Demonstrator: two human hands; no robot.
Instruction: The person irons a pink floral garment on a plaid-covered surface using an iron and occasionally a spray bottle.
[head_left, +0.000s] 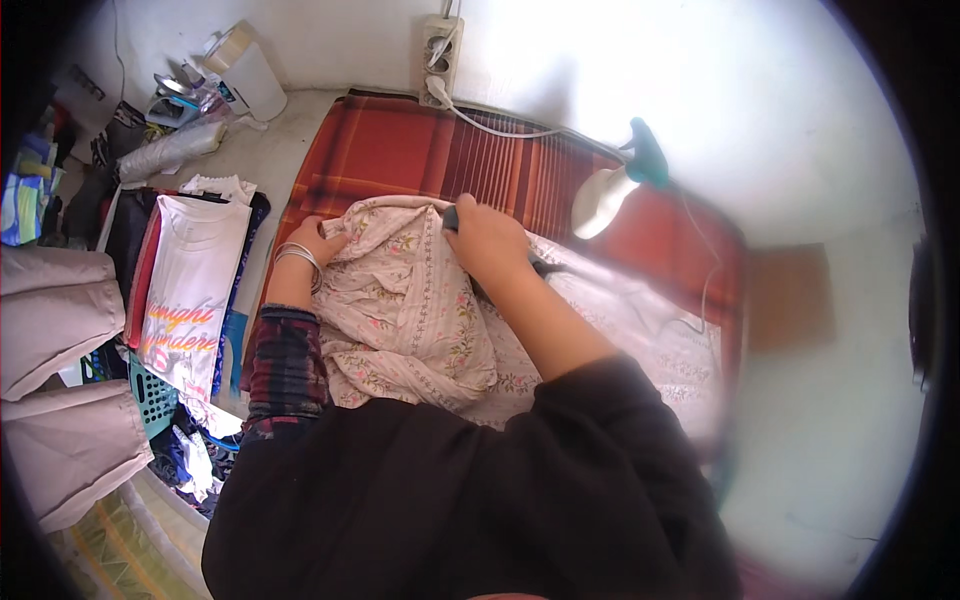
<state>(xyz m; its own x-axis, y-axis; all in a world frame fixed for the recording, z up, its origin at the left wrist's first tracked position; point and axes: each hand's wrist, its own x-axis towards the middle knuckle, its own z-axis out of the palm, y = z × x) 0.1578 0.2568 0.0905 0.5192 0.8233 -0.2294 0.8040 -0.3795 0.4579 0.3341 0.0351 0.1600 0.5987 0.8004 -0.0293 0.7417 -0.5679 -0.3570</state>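
A cream garment with a pink and green floral print (405, 300) lies rumpled before me. My left hand (321, 238), with bangles at the wrist, rests on its upper left edge, fingers curled on the fabric. Over the garment's upper right, my right hand (487, 236) is closed around the dark handle (451, 219) of what looks like a clothes iron. My hand and forearm hide most of that tool. To the right, more pale floral fabric (637, 322) is spread flat over a red plaid cloth (390, 150).
A spray bottle with a teal trigger (646, 154) stands at the back right. A white cord (510, 133) runs from a power strip (442, 56) on the wall. At left are a folded white printed T-shirt (196, 262) on a clothes pile, a teal basket (154, 397) and a plastic container (251, 75).
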